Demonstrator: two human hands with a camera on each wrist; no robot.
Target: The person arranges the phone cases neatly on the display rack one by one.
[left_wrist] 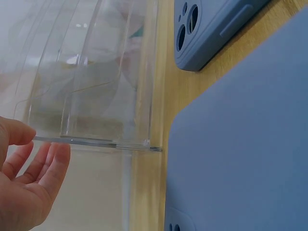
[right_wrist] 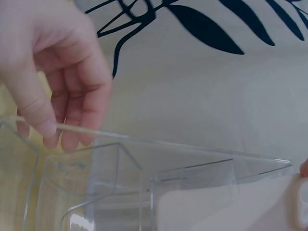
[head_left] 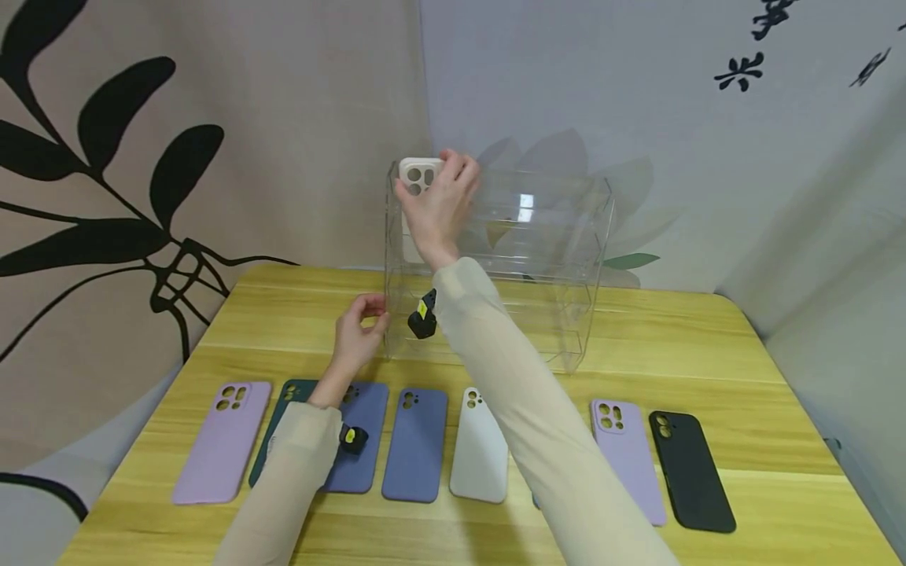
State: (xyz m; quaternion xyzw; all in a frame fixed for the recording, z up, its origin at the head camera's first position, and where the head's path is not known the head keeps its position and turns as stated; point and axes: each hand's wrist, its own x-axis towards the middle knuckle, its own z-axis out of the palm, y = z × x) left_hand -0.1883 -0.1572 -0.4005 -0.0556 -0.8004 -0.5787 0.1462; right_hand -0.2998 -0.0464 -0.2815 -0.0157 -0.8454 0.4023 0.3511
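A clear tiered acrylic display rack point(head_left: 527, 259) stands at the back of the table. At its upper left, my right hand point(head_left: 440, 204) grips a white phone case point(head_left: 414, 245) by its upper part, fingers at the far edge and thumb beside the camera cutouts. The case stands upright in the rack's top tier; its body shows pale through the plastic in the right wrist view. Lower down, my left hand point(head_left: 359, 330) pinches the rack's left side panel. The left wrist view has that thumb and fingers on either side of the panel's edge.
Along the front lie lilac cases point(head_left: 221, 448) point(head_left: 630, 460), a dark green case point(head_left: 293, 391), blue-violet cases point(head_left: 414, 448) point(head_left: 362, 468), a whitish case point(head_left: 478, 460) and a black case point(head_left: 694, 472). My right forearm hides most of another. A patterned wall stands behind the table.
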